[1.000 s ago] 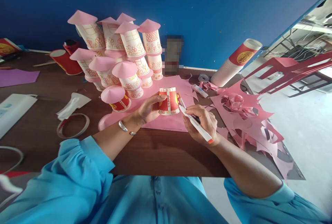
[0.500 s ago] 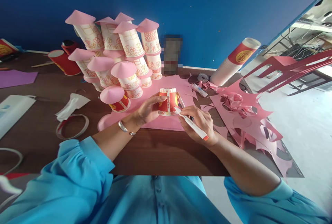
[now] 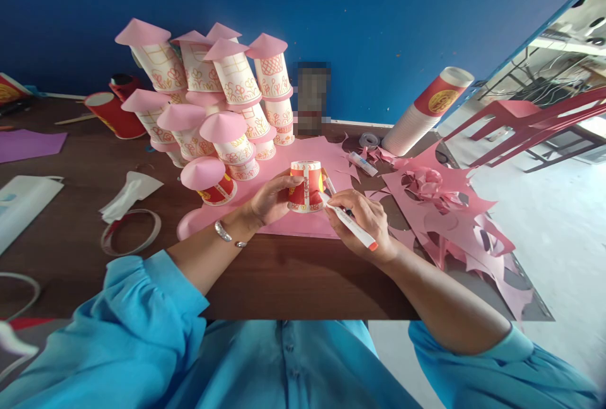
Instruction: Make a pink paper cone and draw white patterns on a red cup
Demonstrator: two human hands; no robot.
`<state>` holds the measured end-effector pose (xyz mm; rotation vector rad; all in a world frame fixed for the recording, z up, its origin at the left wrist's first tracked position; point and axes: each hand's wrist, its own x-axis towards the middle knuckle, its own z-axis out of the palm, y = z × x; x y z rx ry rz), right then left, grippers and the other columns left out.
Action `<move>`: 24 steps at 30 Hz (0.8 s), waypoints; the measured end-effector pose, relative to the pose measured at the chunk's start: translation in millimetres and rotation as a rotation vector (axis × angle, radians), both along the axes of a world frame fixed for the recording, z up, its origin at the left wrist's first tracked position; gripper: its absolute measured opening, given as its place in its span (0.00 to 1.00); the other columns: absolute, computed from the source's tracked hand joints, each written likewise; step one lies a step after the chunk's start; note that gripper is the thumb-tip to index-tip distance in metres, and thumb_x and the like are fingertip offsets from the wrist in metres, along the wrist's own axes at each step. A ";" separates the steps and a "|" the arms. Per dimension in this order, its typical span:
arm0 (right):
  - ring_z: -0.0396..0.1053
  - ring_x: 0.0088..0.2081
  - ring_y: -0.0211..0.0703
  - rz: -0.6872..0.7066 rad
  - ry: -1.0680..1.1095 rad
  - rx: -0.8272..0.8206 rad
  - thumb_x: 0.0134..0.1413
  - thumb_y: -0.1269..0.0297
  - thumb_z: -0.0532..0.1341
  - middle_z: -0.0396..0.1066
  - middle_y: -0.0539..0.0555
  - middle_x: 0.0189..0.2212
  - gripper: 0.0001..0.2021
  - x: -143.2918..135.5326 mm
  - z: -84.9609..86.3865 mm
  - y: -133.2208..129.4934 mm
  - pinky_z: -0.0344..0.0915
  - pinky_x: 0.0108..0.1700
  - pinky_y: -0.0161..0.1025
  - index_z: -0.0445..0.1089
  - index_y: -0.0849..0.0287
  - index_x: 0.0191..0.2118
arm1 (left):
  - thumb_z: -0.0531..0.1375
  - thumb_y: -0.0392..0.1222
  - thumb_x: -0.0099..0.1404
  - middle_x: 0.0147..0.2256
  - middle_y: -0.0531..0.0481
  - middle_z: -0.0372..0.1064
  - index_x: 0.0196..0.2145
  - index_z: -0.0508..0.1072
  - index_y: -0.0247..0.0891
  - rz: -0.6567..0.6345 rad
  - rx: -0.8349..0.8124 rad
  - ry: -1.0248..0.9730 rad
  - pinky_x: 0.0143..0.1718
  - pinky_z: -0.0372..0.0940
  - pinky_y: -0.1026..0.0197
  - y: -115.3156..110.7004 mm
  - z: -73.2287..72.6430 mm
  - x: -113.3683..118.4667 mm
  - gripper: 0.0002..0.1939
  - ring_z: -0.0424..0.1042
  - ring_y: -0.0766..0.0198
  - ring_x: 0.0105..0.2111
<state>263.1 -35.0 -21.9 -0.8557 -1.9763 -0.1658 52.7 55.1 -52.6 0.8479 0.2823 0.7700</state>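
Observation:
My left hand (image 3: pixel 275 197) is closed around a red and white paper cup (image 3: pixel 298 193), thumb on its front. The cup is upside down, narrow end up, with small drawings in its white strip and along its lower edge. My right hand (image 3: pixel 364 219) grips a white marker (image 3: pixel 353 228) with an orange end; its tip meets the cup's lower right side. A second slim white pen (image 3: pixel 330 185) sticks up from the right hand's fingers. Left of the cup stands another red cup (image 3: pixel 218 195) under a pink paper cone (image 3: pixel 202 173). Pink paper (image 3: pixel 279 223) lies beneath the hands.
Several stacked cup towers with pink cone roofs (image 3: pixel 234 81) stand behind left. A tall stack of cups (image 3: pixel 416 120) leans at back right. Pink paper scraps (image 3: pixel 435 213), a glue stick (image 3: pixel 362 163) and a tape roll (image 3: pixel 368 139) lie right; a larger tape ring (image 3: pixel 155 238) lies left.
The view has shifted very slightly. Both hands keep their hold, and the marker's tip stays at the cup's lower right side with only a tiny movement.

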 end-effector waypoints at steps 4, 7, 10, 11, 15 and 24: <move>0.84 0.34 0.40 -0.034 -0.004 0.007 0.76 0.69 0.64 0.84 0.50 0.36 0.04 0.3 0.2 0.6 0.76 0.37 0.34 0.71 0.51 0.49 | 0.72 0.48 0.68 0.44 0.42 0.86 0.52 0.84 0.37 -0.008 -0.012 0.006 0.49 0.76 0.50 -0.6 0.7 -0.4 0.18 0.84 0.50 0.43; 0.81 0.30 0.39 -0.065 -0.007 0.015 0.76 0.68 0.64 0.82 0.48 0.33 0.03 -0.5 1.5 -0.4 0.74 0.33 0.33 0.71 0.51 0.47 | 0.73 0.48 0.66 0.45 0.42 0.86 0.51 0.85 0.38 -0.010 -0.012 -0.003 0.48 0.76 0.51 -1.7 3.4 -0.3 0.18 0.84 0.51 0.44; 0.81 0.30 0.38 -0.067 0.008 0.055 0.76 0.69 0.64 0.82 0.48 0.33 0.04 -1.4 4.5 -3.1 0.74 0.33 0.33 0.70 0.52 0.47 | 0.72 0.50 0.67 0.50 0.40 0.86 0.53 0.85 0.37 -0.002 0.014 0.005 0.52 0.76 0.49 -2.1 5.4 -0.4 0.20 0.84 0.48 0.48; 0.82 0.31 0.38 -0.057 0.012 0.069 0.75 0.69 0.64 0.82 0.49 0.33 0.04 -1.7 5.7 -4.2 0.74 0.33 0.33 0.70 0.52 0.48 | 0.72 0.50 0.67 0.51 0.39 0.86 0.53 0.85 0.36 -0.002 0.024 0.010 0.53 0.76 0.48 -1.8 5.4 -0.5 0.21 0.84 0.47 0.50; 0.82 0.32 0.40 0.005 -0.002 0.082 0.75 0.70 0.64 0.82 0.50 0.34 0.04 -2.4 8.7 -7.4 0.76 0.34 0.34 0.70 0.53 0.48 | 0.72 0.53 0.67 0.53 0.36 0.85 0.54 0.85 0.35 -0.001 0.035 0.028 0.53 0.75 0.48 0.5 1.9 -1.6 0.24 0.84 0.46 0.50; 0.84 0.35 0.43 0.043 -0.023 0.068 0.71 0.73 0.66 0.83 0.52 0.35 0.09 -1.5 5.2 -6.7 0.79 0.37 0.36 0.72 0.53 0.51 | 0.72 0.52 0.67 0.52 0.37 0.86 0.54 0.85 0.36 -0.002 0.012 0.015 0.55 0.74 0.47 0.5 1.3 -0.9 0.23 0.84 0.46 0.50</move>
